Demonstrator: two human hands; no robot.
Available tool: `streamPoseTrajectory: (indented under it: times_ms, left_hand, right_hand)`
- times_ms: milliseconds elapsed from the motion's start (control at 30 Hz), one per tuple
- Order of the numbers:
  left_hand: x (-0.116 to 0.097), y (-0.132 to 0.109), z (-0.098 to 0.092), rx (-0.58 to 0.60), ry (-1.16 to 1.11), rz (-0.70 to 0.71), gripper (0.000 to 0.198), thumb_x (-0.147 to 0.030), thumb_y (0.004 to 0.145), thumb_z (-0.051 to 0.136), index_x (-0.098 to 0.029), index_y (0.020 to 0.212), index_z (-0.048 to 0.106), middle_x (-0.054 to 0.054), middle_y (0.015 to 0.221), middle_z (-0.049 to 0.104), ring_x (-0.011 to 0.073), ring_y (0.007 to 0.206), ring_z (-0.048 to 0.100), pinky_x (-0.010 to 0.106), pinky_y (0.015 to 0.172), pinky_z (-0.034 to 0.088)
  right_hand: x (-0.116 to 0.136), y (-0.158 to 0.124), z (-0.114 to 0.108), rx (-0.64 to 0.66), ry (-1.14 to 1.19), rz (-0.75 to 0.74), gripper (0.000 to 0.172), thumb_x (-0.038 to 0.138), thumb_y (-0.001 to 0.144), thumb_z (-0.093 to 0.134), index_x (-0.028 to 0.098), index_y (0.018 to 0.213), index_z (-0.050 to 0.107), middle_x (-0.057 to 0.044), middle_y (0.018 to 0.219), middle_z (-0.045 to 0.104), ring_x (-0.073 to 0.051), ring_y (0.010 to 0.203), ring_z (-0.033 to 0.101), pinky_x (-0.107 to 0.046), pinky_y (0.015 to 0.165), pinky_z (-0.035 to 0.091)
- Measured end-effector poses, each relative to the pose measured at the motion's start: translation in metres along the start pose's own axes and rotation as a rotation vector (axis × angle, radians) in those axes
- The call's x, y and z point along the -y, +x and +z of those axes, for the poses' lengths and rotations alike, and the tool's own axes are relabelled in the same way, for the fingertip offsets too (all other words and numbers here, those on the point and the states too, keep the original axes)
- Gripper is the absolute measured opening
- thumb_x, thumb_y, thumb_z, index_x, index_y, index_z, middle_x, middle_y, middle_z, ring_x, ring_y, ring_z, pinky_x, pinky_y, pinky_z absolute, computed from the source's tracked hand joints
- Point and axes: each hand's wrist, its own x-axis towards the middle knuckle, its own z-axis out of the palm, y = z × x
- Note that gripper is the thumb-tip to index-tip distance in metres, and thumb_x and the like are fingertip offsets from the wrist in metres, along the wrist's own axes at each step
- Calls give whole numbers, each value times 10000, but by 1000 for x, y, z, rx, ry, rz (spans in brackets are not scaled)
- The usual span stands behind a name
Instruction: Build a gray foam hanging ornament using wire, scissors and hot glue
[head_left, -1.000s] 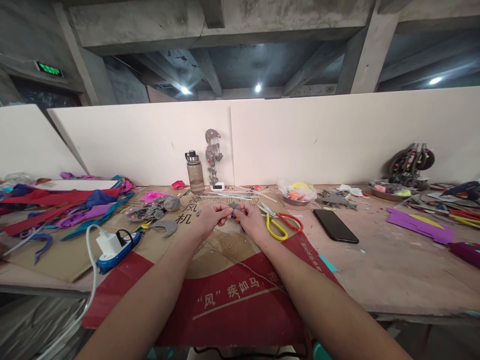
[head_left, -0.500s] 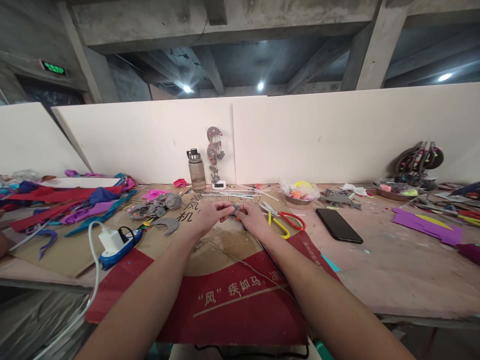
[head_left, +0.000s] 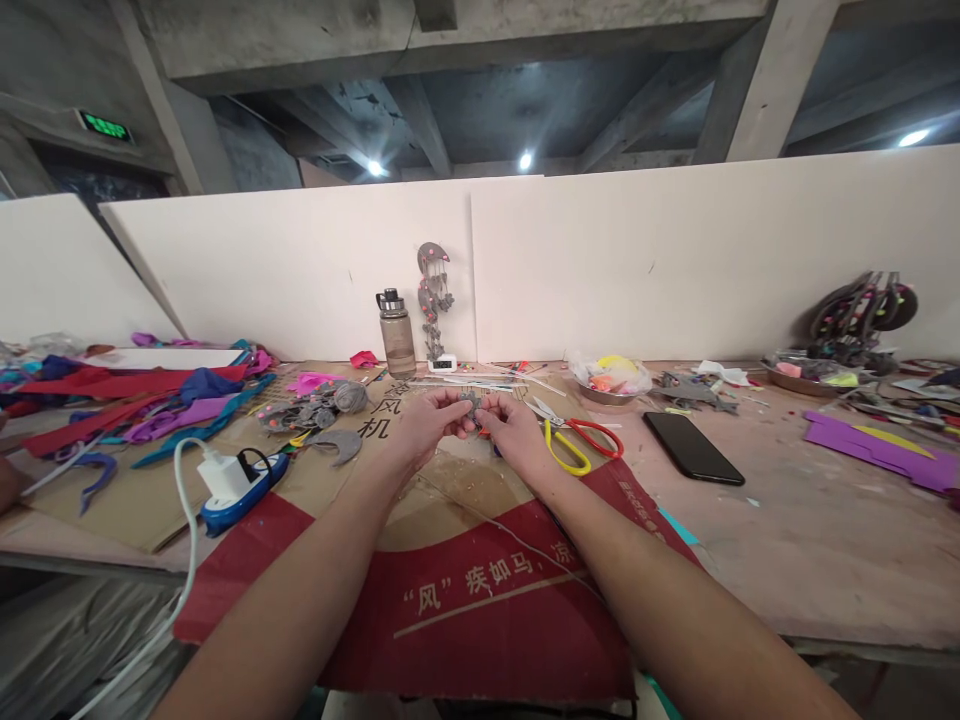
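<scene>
Left hand (head_left: 425, 427), right hand (head_left: 516, 432) unmoved on grey piece (head_left: 473, 403); scrap-filled bowl (head_left: 592, 396)

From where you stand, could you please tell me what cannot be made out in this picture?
Small grey piece, head view: fingers of the left hand and right hand cover most of it; its shape is unclear.
Small white device beside the bottle, head view: its display is too small to read.
Purple sheet, head view: cut off by the right edge.
White cable, head view: leaves at the bottom edge.
</scene>
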Motion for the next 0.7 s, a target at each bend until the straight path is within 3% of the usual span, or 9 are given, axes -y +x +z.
streamPoseTrajectory:
  times_ms: [333,467,600,700]
  left_hand:
    - [-4,-4,3,8,117,75,200,-312,705,715,-154,796,632,-10,595,592,94,534,516,217,492,396]
    - [-1,-3,2,10,177,88,207,-335,734,680,-152,687,596,-8,567,584,75,474,478,216,473,378]
    - [4,1,-1,-57,137,28,196,-326,732,647,-166,670,551,-28,497,549,64,402,421,201,410,300]
    - [7,5,-6,-117,118,-7,180,-312,710,636,-169,660,540,-50,436,491,49,358,352,187,376,209]
  right_hand:
    - [3,-4,-2,-50,-116,-58,134,324,803,511,198,789,554,46,640,496,-114,592,434,-237,566,340]
    - [9,-8,0,-28,-191,-112,119,285,819,489,195,776,554,44,620,474,-117,586,432,-239,568,336]
    - [8,-5,-3,-15,-217,-109,139,304,820,500,193,863,571,44,628,485,-127,591,457,-244,574,357]
    - [8,2,-15,-87,-285,-127,139,307,823,494,194,853,570,39,634,509,-131,599,474,-247,593,364]
